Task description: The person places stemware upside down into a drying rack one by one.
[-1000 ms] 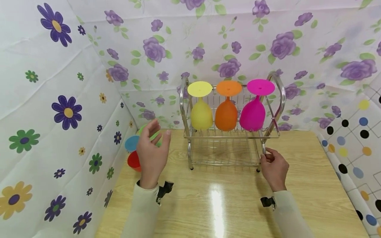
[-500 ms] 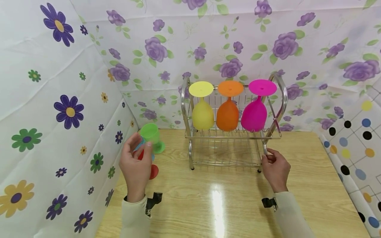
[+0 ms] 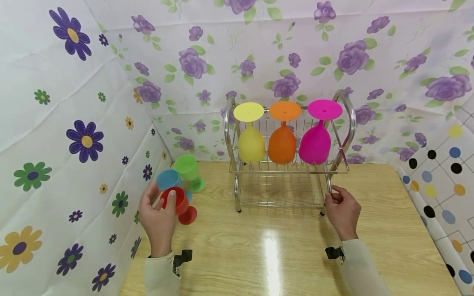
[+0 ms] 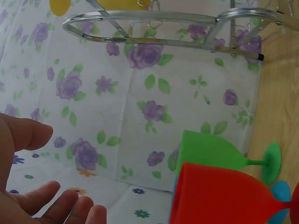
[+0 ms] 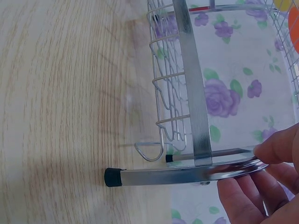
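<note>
My left hand (image 3: 159,220) is just in front of a red goblet (image 3: 181,201), thumb and fingers spread. In the left wrist view its fingers (image 4: 35,133) stand apart from the red goblet's bowl, holding nothing. Behind the red one are a blue goblet (image 3: 168,179) and a green goblet (image 3: 186,166), all upright. With thumb and fingers, my right hand (image 3: 344,211) grips the right front leg of a metal dish rack (image 3: 289,171); the right wrist view shows the curled grip on the tube (image 5: 233,168). Yellow (image 3: 252,144), orange (image 3: 282,144) and magenta (image 3: 314,144) goblets sit upside down on its upper tier.
The rack's lower wire shelf (image 3: 279,203) is close above the wooden table (image 3: 237,255). Flower-printed cloth walls rise at the left (image 3: 74,185) and back (image 3: 237,49). A dotted cloth (image 3: 444,193) borders the right side.
My left hand has moved left and toward me, from in front of the green goblet to beside the red one, uncovering the goblets. The right hand keeps its hold on the rack leg.
</note>
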A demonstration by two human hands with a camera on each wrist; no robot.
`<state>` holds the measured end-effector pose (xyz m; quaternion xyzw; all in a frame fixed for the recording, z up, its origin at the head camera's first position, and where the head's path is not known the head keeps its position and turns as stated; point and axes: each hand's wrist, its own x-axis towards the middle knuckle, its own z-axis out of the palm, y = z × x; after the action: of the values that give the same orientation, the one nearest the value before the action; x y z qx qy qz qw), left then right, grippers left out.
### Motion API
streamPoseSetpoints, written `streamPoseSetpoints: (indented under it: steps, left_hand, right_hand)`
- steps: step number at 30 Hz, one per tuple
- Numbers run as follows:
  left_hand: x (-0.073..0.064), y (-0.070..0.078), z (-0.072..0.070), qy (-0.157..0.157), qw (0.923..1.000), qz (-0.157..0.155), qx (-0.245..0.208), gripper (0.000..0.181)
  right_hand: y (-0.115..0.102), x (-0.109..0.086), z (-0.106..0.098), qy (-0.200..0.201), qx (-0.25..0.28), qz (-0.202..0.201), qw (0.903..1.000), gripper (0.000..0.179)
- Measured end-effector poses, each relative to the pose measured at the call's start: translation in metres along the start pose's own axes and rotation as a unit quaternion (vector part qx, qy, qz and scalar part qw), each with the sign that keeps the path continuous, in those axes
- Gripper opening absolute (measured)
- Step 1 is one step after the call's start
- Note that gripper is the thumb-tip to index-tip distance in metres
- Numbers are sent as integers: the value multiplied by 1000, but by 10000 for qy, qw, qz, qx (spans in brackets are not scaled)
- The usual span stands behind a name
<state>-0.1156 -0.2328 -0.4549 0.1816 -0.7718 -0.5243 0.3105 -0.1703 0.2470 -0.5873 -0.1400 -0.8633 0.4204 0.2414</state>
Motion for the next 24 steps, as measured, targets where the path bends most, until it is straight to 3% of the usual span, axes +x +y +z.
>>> streamPoseSetpoints:
  steps: [7,11,19,24]
  left_hand:
    - [5,-37,3,195,9982,-418,395,70]
    - [6,-61,6,147,9966,-569,582,81]
    - [2,-97,16,-37,9966,-718,395,100]
    - [-1,-115,24,166,9982,-575,73,97]
  right_hand:
    - [-3,0,-2,1,48,26,10000,34]
    - [-3,0,-1,22,15,35,10000,34]
    - [-1,-1,-1,51,59,-8,10000,33]
    - [3,-1,2,99,68,-95,9999,33]
